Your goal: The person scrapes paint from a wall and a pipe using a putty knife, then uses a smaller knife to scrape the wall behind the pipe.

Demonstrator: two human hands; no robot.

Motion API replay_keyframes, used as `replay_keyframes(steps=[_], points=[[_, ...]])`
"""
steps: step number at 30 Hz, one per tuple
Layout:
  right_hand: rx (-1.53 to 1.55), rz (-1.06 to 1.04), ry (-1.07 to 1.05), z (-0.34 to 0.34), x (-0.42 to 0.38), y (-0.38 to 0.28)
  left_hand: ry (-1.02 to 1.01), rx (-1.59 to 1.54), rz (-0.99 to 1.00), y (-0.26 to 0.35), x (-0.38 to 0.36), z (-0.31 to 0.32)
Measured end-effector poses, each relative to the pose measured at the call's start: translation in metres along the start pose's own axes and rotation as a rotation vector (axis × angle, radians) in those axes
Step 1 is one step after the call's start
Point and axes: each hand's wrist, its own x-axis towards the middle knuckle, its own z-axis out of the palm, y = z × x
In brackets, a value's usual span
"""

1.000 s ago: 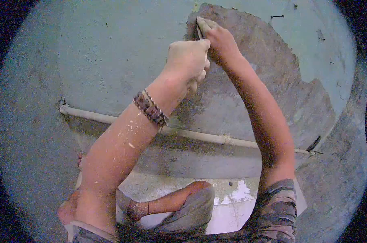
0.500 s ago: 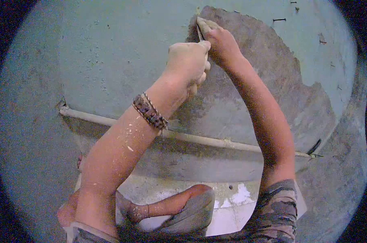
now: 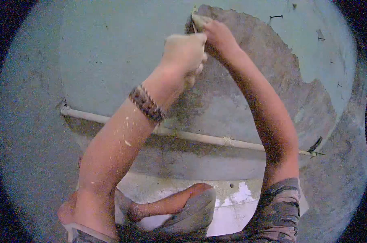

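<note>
My left hand (image 3: pixel 183 52), with a braided bracelet (image 3: pixel 146 104) on its forearm, is closed round the lower end of a thin scraping tool (image 3: pixel 194 27). Just above and to the right, my right hand (image 3: pixel 216 34) has its fingers pressed together at the tool's upper part. The tool's tip meets the wall at the left edge of a bare grey-brown patch (image 3: pixel 264 60), where the green paint (image 3: pixel 110 48) ends. Most of the tool is hidden by my hands. Pale flakes stick to my left forearm.
A whitish pipe (image 3: pixel 199 137) runs across the wall below my hands. Several nails, one of them a bent nail (image 3: pixel 276 16), stick out at the upper right. A dark strip (image 3: pixel 315 144) is at the pipe's right end. My bent leg (image 3: pixel 167 204) shows at the bottom.
Both hands and the tool have moved slightly up and to the left along the patch's edge. My left forearm has shifted a little left with them.
</note>
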Motion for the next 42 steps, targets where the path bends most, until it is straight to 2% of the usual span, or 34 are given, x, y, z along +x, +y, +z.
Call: replay_keyframes(steps=[2,3,5,7,8,10,12,15,17,19,20,22,26,28,30,31,33,34,36,38,39,41,42], points=[[-0.016,-0.005,0.096,0.014,0.000,0.002,-0.099,0.035,0.182,-0.019,0.016,-0.006],[-0.056,-0.033,0.147,0.017,0.008,0.004,-0.101,0.037,0.191,-0.015,0.018,-0.006],[-0.094,-0.059,0.192,0.017,0.008,0.004,-0.053,-0.100,0.053,-0.011,0.015,-0.009],[-0.078,0.175,-0.207,-0.017,0.011,-0.019,-0.059,-0.068,0.054,-0.012,0.014,-0.011],[-0.082,0.171,-0.199,-0.013,0.012,-0.013,-0.065,-0.035,0.064,-0.010,0.014,-0.012],[-0.043,0.022,0.068,-0.003,0.013,-0.003,-0.054,-0.069,0.075,-0.003,0.018,-0.006],[-0.042,0.022,0.043,0.000,0.015,0.005,-0.052,-0.107,0.073,0.004,0.011,-0.003],[-0.053,0.018,0.002,-0.002,0.008,-0.003,0.010,0.056,0.021,0.007,-0.002,-0.009],[-0.074,0.009,-0.018,0.007,0.007,0.000,-0.071,-0.032,0.107,-0.010,0.017,-0.011],[-0.127,0.036,0.193,0.016,0.016,0.002,-0.071,-0.063,0.110,-0.007,0.023,-0.011],[-0.126,0.041,0.191,0.016,0.012,0.005,-0.073,-0.089,0.108,-0.008,0.024,-0.010],[-0.033,0.058,-0.014,0.000,0.009,-0.001,-0.056,-0.098,0.061,-0.004,0.011,-0.009],[-0.061,-0.040,0.116,0.004,0.008,0.005,-0.029,-0.092,0.031,0.001,0.017,-0.003],[-0.035,0.059,0.069,-0.005,0.012,-0.002,-0.064,-0.128,0.048,-0.002,0.019,-0.004],[-0.045,0.065,-0.007,-0.011,0.007,-0.011,-0.095,-0.163,0.065,-0.006,0.018,-0.008],[-0.063,0.072,-0.078,-0.014,0.007,-0.011,-0.093,-0.060,0.113,-0.008,0.019,-0.007],[-0.058,0.067,0.007,-0.006,0.013,-0.004,-0.092,0.037,0.164,-0.004,0.016,-0.003],[-0.047,0.065,0.084,-0.003,0.013,-0.001,-0.049,0.006,0.104,0.002,0.012,0.000],[-0.062,0.080,0.041,-0.002,0.009,0.002,-0.008,-0.016,0.048,0.002,0.012,0.000],[-0.077,0.090,0.005,-0.003,0.009,0.001,-0.115,0.167,0.282,-0.012,0.020,-0.007],[-0.079,0.065,0.089,-0.001,0.009,-0.001,-0.114,0.167,0.287,-0.011,0.020,-0.007],[-0.081,0.037,0.171,0.001,0.010,0.000,-0.054,-0.111,0.104,-0.009,0.022,-0.002],[-0.050,0.042,0.167,-0.002,0.010,0.001,-0.056,-0.110,0.109,-0.007,0.020,0.000]])
